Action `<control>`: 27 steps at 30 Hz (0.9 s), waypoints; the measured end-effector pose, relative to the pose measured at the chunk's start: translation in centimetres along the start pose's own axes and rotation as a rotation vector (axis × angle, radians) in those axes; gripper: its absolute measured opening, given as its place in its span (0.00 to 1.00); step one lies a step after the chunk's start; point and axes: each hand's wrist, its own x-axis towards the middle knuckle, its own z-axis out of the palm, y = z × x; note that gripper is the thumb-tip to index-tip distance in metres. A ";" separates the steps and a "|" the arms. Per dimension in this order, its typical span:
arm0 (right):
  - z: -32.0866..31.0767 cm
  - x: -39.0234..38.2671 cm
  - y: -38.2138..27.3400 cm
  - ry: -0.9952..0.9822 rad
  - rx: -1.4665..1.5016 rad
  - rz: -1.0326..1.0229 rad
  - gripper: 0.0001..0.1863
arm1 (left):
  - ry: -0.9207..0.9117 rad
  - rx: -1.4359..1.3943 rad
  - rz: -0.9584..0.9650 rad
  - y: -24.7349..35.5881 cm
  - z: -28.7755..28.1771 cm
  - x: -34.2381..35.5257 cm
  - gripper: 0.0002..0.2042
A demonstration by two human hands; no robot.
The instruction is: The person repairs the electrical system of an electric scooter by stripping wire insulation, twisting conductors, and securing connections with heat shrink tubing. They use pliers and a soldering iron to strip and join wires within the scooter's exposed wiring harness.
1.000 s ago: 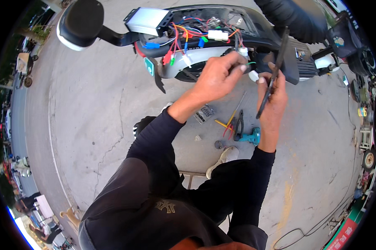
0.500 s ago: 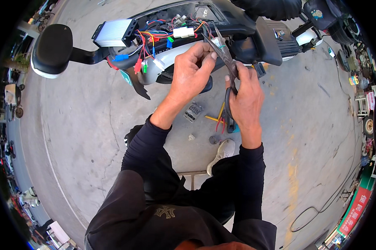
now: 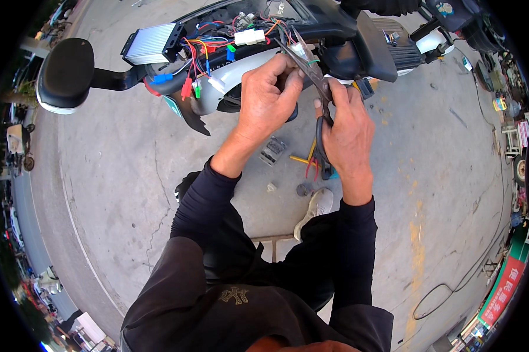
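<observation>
Left hand (image 3: 270, 97): thumb and forefinger fingers pressed together, by the look of it on a thin green wire (image 3: 315, 60); fingertip contact partly hidden. Wire's end shows just beside the blades, in front of the scooter's black bodywork. Right hand (image 3: 349, 129): fingers curled round the handles of dark metal scissors with black grips (image 3: 316, 76), blades parted, tips up and leftward. Handling, my judgement: pinch firm, fingertips well clear of the blades, wire set deep between them, light even squeeze so the core stays whole.

Containers: open black scooter bay (image 3: 220, 16) holds tangled coloured wires and, at its near edge, a white plastic connector block (image 3: 249, 37). Small flat clear pack (image 3: 272, 151) on the grey concrete ground (image 3: 129, 164); dark small pieces inside, kind unclear.
</observation>
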 end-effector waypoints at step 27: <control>1.9 1.2 2.4 0.032 0.001 -0.145 0.21 | -0.260 -0.143 -0.060 0.2 -1.7 1.6 0.04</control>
